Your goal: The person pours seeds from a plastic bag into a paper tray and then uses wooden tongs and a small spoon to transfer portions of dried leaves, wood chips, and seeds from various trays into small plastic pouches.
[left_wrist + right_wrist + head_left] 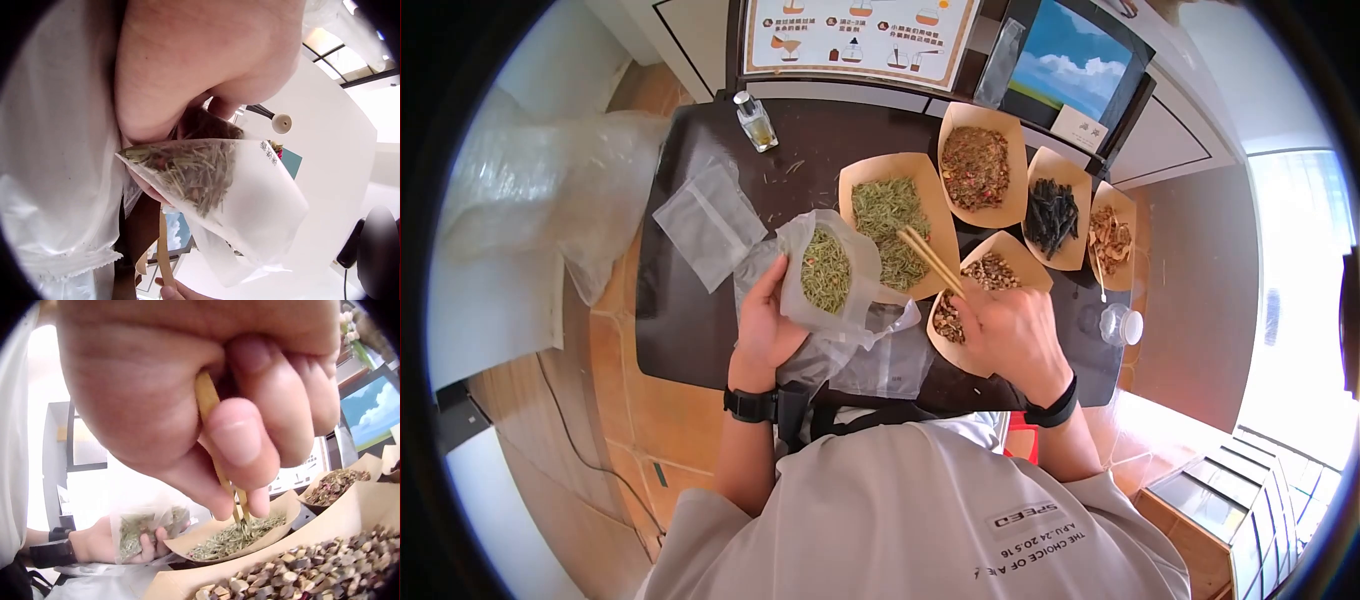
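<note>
My left hand (766, 325) holds a translucent pouch (798, 235) with green dried herb (826, 270) inside, its mouth facing up. In the left wrist view the pouch (262, 200) shows the herb through its side. My right hand (1012, 335) pinches wooden tweezers (933, 262), fingers curled round them, above the trays. Their tips reach the green herb in the large paper tray (945, 225); in the right wrist view the tips of the tweezers (209, 403) are at the herb (240, 539). Below my right hand is a tray of chopped brown pieces (300, 575).
Paper trays hold a reddish mix (975, 168), black strips (1052, 218) and brown slices (1110, 240). A flat empty pouch (712, 222) lies left, a glass bottle (756, 122) stands at the back, and a lidded jar (1120, 326) lies right. Plastic wrap (550, 190) is beyond the left edge.
</note>
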`<state>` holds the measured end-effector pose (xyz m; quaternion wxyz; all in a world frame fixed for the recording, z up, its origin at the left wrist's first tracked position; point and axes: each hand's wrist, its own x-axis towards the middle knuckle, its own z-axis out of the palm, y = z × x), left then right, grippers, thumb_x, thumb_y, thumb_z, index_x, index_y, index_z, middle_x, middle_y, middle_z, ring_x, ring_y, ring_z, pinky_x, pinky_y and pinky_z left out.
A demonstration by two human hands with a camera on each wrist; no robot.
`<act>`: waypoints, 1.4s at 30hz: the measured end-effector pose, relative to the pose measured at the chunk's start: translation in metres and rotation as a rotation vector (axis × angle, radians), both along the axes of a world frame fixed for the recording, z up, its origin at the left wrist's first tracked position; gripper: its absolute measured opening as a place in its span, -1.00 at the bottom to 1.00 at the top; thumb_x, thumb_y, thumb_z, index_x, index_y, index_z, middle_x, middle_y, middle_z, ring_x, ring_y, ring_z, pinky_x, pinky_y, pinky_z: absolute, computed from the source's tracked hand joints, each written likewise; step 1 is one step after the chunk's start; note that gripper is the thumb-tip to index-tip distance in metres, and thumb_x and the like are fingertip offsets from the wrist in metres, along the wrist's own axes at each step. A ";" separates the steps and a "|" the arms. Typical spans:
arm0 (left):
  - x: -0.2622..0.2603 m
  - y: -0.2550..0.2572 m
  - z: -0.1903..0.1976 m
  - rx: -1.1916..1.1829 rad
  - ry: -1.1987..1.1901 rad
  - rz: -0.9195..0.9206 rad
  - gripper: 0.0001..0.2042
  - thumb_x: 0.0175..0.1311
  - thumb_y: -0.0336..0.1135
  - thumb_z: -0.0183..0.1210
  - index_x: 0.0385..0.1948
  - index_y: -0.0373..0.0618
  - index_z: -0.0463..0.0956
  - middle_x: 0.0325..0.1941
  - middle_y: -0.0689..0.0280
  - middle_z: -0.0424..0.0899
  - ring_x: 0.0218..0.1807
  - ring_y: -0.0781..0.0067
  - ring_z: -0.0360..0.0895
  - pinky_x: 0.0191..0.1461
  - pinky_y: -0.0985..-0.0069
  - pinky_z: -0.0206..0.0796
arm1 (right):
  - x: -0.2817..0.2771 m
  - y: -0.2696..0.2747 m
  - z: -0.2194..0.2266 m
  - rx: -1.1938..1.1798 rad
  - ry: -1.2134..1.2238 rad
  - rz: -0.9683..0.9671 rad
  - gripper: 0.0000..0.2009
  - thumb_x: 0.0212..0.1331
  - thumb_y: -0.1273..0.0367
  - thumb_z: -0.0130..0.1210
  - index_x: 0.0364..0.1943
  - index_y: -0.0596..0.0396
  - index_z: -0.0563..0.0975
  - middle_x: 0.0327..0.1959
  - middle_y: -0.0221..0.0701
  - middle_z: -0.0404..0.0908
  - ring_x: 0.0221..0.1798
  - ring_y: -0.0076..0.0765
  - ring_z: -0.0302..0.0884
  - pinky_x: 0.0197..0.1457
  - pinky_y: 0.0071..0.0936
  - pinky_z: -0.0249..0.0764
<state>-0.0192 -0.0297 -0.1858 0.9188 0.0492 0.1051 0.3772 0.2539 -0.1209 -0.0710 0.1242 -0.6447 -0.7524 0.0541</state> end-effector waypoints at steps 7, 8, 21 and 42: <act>0.001 0.002 -0.004 -0.007 0.004 -0.030 -0.57 0.56 -0.19 -0.22 0.29 -0.24 0.34 0.33 0.13 0.48 0.35 0.16 0.41 0.47 0.12 0.17 | 0.005 -0.012 0.041 0.169 0.235 -0.029 -0.90 0.11 0.39 0.26 -0.43 0.09 0.59 -0.76 -0.32 0.44 -0.70 -0.11 0.45 -0.63 -0.27 0.34; 0.000 0.002 -0.005 -0.029 0.000 -0.032 -0.58 0.56 -0.18 -0.20 0.28 -0.24 0.34 0.32 0.13 0.48 0.35 0.16 0.41 0.47 0.12 0.17 | 0.000 -0.014 0.048 0.148 0.275 -0.043 -0.89 0.11 0.39 0.27 -0.44 0.09 0.58 -0.76 -0.34 0.43 -0.70 -0.12 0.45 -0.63 -0.28 0.34; 0.002 0.000 0.003 -0.078 -0.003 0.006 -0.60 0.56 -0.21 -0.20 0.26 -0.23 0.37 0.30 0.13 0.51 0.32 0.17 0.44 0.44 0.16 0.22 | 0.004 0.009 0.051 -0.139 0.386 -0.201 -0.85 0.22 0.35 0.22 -0.38 0.17 0.60 -0.67 -0.16 0.46 -0.58 0.05 0.47 -0.52 -0.25 0.36; -0.001 -0.001 -0.003 -0.049 0.091 0.013 -0.57 0.56 -0.15 -0.17 0.29 -0.20 0.35 0.29 0.15 0.51 0.31 0.20 0.46 0.41 0.16 0.25 | -0.002 0.018 0.002 -0.183 -0.100 0.097 -0.83 0.19 0.27 0.21 -0.32 0.07 0.66 -0.75 -0.33 0.46 -0.65 -0.12 0.50 -0.57 -0.23 0.39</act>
